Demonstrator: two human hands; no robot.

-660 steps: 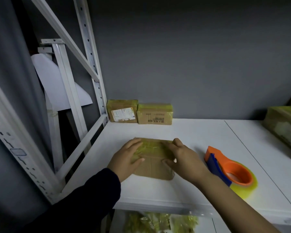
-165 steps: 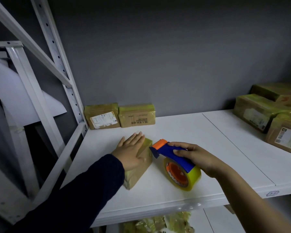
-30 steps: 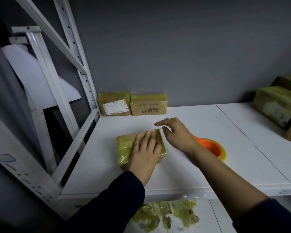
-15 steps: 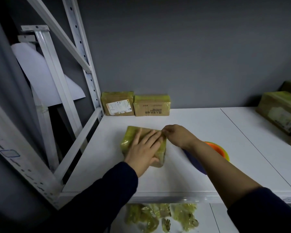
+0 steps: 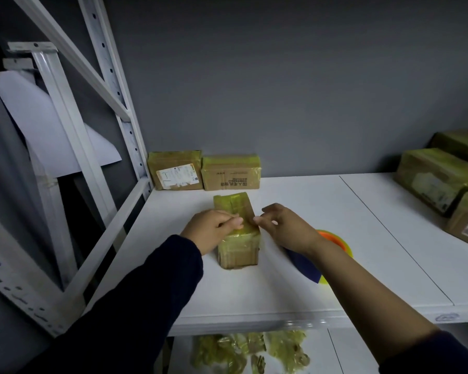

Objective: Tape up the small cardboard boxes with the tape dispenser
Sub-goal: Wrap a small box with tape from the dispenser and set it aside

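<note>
1. A small cardboard box (image 5: pixel 237 233) sits on the white shelf (image 5: pixel 308 225), nearer its left edge than its right and about midway between the front edge and the back wall.
2. The box is brown and wrapped in glossy yellowish-clear tape; bands run lengthwise over its top and crosswise down its near face, and the film looks wrinkled at the near end.
3. The left hand (image 5: pixel 214 230) rests on the box's left top edge, fingers curled and thumb pressed to forefinger as though pinching tape on the top.
4. The right hand (image 5: pixel 284 229) sits at the box's right top edge, fingers loosely bent, thumb tip touching the tape close to the left thumb.
5. The tape dispenser (image 5: pixel 333 242), orange and blue with a yellowish roll, lies on the shelf just right of the box, mostly hidden behind the right wrist.
6. Two taped boxes (image 5: pixel 203 171) stand against the wall at the back left corner.
</note>
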